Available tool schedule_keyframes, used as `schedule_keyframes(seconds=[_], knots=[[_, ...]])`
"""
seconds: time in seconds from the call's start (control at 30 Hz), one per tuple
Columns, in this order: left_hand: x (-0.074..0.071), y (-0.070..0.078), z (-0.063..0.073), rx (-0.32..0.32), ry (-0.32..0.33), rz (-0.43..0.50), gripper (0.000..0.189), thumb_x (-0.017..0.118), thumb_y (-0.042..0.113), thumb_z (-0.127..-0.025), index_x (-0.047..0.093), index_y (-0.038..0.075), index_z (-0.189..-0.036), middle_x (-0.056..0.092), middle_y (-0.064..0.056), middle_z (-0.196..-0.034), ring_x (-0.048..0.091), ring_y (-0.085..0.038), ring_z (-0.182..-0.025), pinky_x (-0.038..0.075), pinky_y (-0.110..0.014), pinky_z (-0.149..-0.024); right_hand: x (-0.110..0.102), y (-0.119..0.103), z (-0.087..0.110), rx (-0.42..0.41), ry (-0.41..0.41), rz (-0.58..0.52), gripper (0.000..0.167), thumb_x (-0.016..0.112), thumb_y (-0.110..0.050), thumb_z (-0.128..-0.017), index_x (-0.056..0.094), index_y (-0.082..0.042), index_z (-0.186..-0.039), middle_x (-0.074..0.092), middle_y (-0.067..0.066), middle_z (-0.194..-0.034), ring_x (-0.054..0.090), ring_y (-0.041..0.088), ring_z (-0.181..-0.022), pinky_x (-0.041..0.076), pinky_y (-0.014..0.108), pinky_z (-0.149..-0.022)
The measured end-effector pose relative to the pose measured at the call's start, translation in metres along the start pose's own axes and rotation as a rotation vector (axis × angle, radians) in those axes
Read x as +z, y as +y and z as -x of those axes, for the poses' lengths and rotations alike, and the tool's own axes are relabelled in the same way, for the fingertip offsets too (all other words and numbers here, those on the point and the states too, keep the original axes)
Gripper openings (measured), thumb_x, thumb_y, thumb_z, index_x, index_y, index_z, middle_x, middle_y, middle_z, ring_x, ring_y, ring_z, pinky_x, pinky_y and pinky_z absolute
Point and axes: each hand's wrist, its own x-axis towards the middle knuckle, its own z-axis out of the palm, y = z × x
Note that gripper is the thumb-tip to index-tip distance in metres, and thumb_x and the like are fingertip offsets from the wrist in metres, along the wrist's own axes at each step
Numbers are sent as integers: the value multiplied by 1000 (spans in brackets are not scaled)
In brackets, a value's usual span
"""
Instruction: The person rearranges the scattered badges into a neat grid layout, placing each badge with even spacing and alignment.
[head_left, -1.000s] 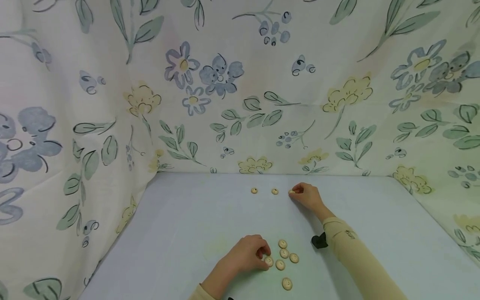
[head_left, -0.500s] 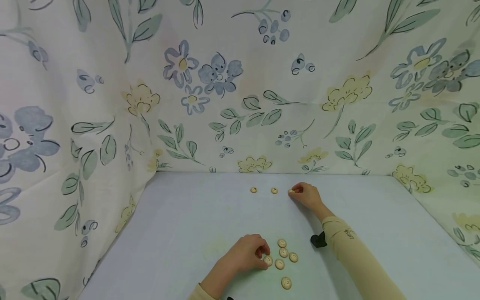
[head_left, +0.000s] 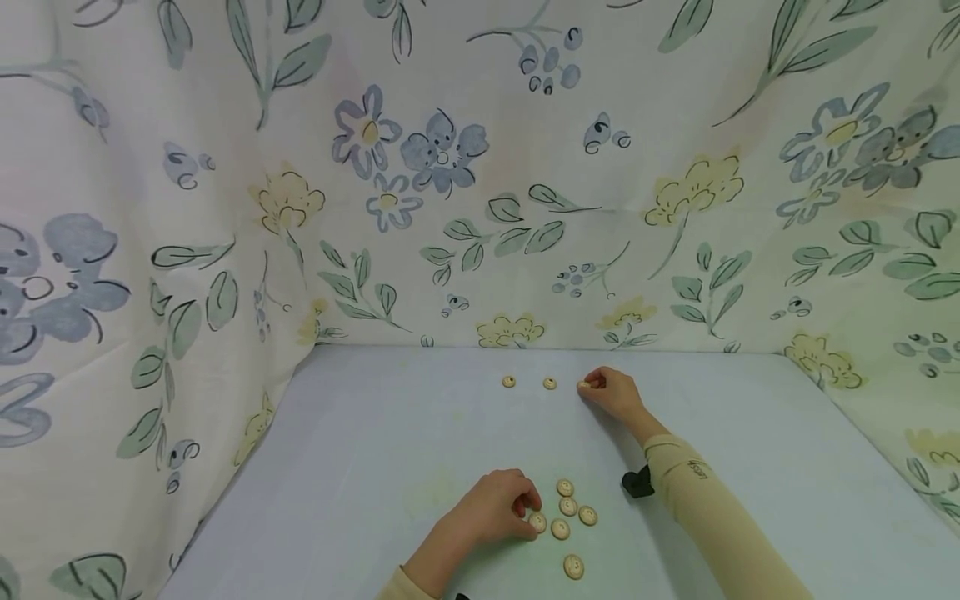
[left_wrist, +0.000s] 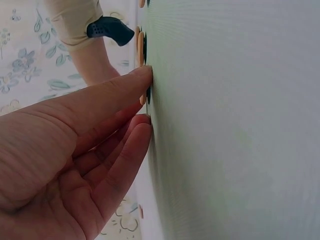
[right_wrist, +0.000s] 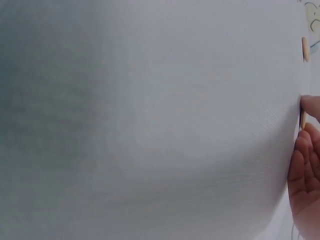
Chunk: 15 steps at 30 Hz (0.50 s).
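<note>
My left hand (head_left: 495, 506) rests at the near middle of the table, thumb and fingers around the edges of a round, pale wooden button (head_left: 537, 522). In the left wrist view, that hand's thumb (left_wrist: 112, 95) hides much of the button. Farther back on the right, my right hand (head_left: 615, 393) pinches another wooden button (head_left: 583, 386) at the tabletop. The right wrist view shows this button edge-on between thumb and fingers. Two more buttons, one at far left (head_left: 509, 382) and one in the middle (head_left: 550, 383), lie in a row with it.
Several loose buttons (head_left: 560, 529) lie flat right of my left hand, with one nearer button (head_left: 573, 567) apart from them. A flower-patterned cloth (head_left: 450, 275) hangs behind and beside the white table (head_left: 375, 467). A black wrist device (head_left: 639, 482) sits under my right sleeve.
</note>
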Motion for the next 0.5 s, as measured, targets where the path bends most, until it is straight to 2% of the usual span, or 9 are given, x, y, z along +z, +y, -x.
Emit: schedule_keyframes(seconds=[0.27,0.5], knots=[[0,0,-1,-4,-7,-7,22,85,12,-72,69,14,-88,52,11,-75,46,1,-66,42,-18,-66,1,1,4,-34,39,18,30,71,-20,-89,62,4,-104,62,11,-90,56,26,-85,45,38,-75],[0,0,-1,-6,-11,-10,22,85,12,-73,69,14,-87,52,11,-74,46,1,-66,42,-18,-66,1,6,9,-75,63,-11,33,72,-18,-88,62,5,-108,63,13,-93,58,27,-87,47,39,-76]])
